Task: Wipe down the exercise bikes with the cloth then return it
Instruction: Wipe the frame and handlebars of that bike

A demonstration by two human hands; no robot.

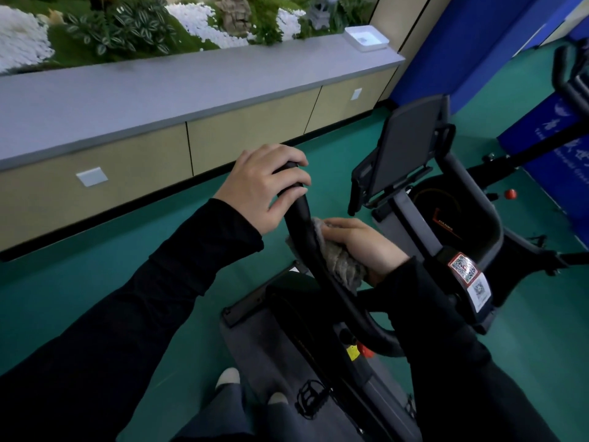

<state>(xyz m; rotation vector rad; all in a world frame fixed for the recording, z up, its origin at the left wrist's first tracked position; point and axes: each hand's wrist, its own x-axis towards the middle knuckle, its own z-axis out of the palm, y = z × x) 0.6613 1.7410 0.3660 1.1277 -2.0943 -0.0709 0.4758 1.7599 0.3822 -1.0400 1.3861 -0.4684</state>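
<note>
The exercise bike stands on the green floor near the long counter, its black handlebar angled up toward the person. The left hand wraps the bar's end, likely steadying it, while the right hand presses its grip closed around the cloth. That cloth, grey, nubby and bunched, sits against the bar's mid-section.

So I count two hands, left hand and right hand, one cloth, two exercise bikes, the near bike plus a second bike, and one white tray.
</note>
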